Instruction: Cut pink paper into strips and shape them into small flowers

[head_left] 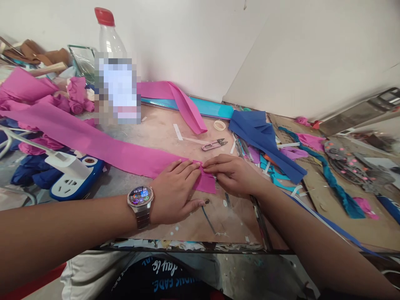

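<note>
A long pink fabric strip (125,154) runs across the table from the far left to a short end between my hands. My left hand (175,187) lies flat on the strip near that end, fingers stretched out, a watch on its wrist. At the strip's end my right hand (234,175) pinches a small fold of it, thumb and fingers pressed together. The fingertips of both hands nearly meet. Behind them lie pink thread snips (214,144) and a cream-coloured ring (219,125), apart from the hands.
Pink cloth roses (76,106) and a power strip (78,179) with a white charger crowd the left. A red-capped bottle (109,39) stands behind a blurred-out patch. Blue fabric (265,141) and a twisted teal strip (337,187) lie to the right.
</note>
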`<state>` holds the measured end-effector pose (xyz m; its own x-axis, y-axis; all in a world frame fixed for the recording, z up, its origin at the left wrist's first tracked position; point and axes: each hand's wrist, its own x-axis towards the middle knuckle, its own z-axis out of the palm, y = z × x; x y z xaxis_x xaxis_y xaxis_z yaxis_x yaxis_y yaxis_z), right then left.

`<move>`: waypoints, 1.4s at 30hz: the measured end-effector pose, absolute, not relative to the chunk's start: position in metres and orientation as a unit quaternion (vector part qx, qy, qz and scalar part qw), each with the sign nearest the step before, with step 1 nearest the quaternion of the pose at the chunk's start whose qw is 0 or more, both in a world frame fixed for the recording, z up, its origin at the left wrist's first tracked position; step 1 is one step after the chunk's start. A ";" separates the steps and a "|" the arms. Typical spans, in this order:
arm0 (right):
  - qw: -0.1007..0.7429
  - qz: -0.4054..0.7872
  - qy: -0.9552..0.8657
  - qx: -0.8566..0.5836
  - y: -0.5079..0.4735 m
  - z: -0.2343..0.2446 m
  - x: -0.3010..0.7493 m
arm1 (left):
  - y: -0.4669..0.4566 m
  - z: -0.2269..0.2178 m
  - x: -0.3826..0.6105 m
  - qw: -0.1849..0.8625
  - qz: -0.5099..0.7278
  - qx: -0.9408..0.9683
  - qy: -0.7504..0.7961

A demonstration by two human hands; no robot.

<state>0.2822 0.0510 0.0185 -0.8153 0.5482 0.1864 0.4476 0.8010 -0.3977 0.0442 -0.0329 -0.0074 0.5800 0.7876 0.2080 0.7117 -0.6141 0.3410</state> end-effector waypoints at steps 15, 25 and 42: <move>0.170 0.174 -0.937 -0.250 0.053 0.017 0.283 | -0.033 -0.008 0.045 0.120 0.172 0.878 0.429; 0.164 0.163 -0.941 -0.248 0.054 0.019 0.283 | -0.031 -0.007 0.043 0.119 0.168 0.884 0.419; 0.119 0.209 -0.945 -0.224 0.056 0.035 0.288 | -0.020 -0.001 0.041 0.107 0.132 0.908 0.382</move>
<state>0.2877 0.0556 0.0349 -0.8716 0.4723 0.1314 0.3729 0.8127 -0.4478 0.0407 -0.0195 -0.0010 0.6728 0.7228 0.1578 0.6665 -0.6847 0.2948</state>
